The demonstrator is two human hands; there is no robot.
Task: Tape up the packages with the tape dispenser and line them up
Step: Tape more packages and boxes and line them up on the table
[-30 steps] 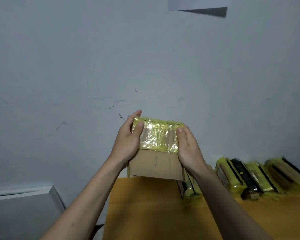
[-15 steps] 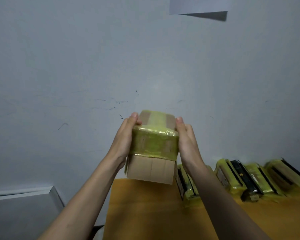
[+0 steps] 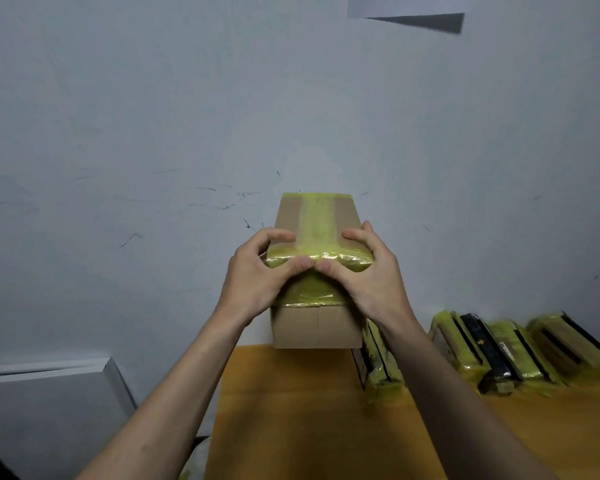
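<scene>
Cardboard package point(image 3: 317, 220), banded with yellow tape, is held up in the air above the far left end of the orange table point(image 3: 309, 417). Left hand point(image 3: 257, 275) and right hand point(image 3: 368, 271) clamp its sides, thumbs meeting on the taped edge. Taped packages point(image 3: 520, 351) stand in a row at the right, against the wall.

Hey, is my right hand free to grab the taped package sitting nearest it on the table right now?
Probably not yet. Your right hand and left hand are both clamped on the cardboard box held above the table. The nearest taped package lies just below your right wrist, unobstructed once you let go.
</scene>
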